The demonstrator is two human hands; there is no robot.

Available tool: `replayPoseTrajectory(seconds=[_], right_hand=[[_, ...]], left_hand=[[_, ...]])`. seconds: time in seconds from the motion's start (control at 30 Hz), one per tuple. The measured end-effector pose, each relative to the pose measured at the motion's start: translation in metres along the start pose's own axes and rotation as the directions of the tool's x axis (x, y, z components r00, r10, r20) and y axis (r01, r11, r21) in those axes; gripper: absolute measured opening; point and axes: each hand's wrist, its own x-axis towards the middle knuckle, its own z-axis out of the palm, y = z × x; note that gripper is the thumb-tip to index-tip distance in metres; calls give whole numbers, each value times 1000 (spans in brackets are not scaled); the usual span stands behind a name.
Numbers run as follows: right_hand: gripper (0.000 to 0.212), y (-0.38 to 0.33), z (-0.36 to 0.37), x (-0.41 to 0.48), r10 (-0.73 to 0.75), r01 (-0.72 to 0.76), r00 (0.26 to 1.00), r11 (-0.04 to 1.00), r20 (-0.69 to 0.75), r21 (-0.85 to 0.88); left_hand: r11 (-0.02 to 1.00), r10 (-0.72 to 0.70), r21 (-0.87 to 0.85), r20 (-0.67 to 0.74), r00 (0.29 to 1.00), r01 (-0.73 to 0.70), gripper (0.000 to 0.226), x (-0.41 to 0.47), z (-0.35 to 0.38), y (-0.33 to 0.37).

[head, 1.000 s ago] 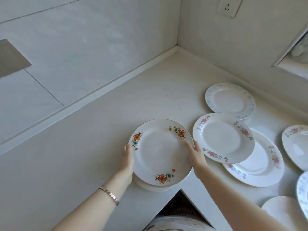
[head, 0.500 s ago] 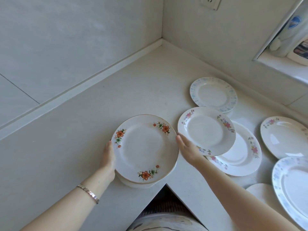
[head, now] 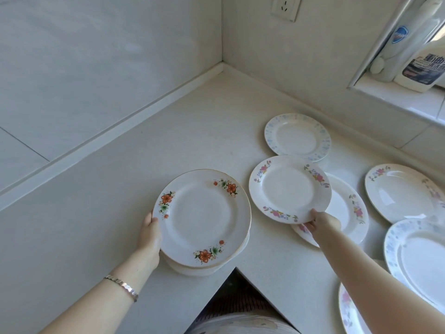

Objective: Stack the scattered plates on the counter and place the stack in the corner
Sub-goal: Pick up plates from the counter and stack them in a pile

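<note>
Your left hand (head: 150, 233) grips the stack (head: 202, 218); your right hand (head: 322, 224) pinches the pink-flowered plate (head: 289, 188). Next, probably lift it left onto the stack.

Socket (head: 286, 7) on the wall; bottle (head: 397, 44) and jug (head: 425, 66) on window ledge (head: 395, 100).

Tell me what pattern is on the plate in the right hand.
White plate with pink and purple flower sprays round its rim; head view.
</note>
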Motion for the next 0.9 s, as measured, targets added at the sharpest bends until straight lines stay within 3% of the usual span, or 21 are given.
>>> replayPoseTrajectory(seconds=[0.13,0.3,0.43,0.53,0.67,0.8,0.9], right_hand=[[25,-4,-13,-9,-53,49,998,994,38,95],[6,-8,-23,-34,-99,37,953,976,287,214],[7,-4,-4,-66,-166,181,893,983,418,4],[7,15,15,-84,-163,278,871,941,463,-193],[10,41,32,-97,-118,301,856,906,503,-299],[12,54,39,-101,-138,349,846,873,515,-341],[10,55,41,-104,-180,432,827,810,533,-397]], left_hand=[[1000,-4,20,24,1000,3,36,-1,-1,0],[1000,17,-9,28,999,-17,36,0,-4,1],[982,167,103,-92,982,-157,44,-11,-3,12],[939,321,143,-28,947,-314,44,-23,0,24],[896,381,197,121,917,-398,30,-28,7,25],[832,402,346,161,901,-433,52,-13,9,12],[816,373,405,174,911,-412,52,-11,9,8]])
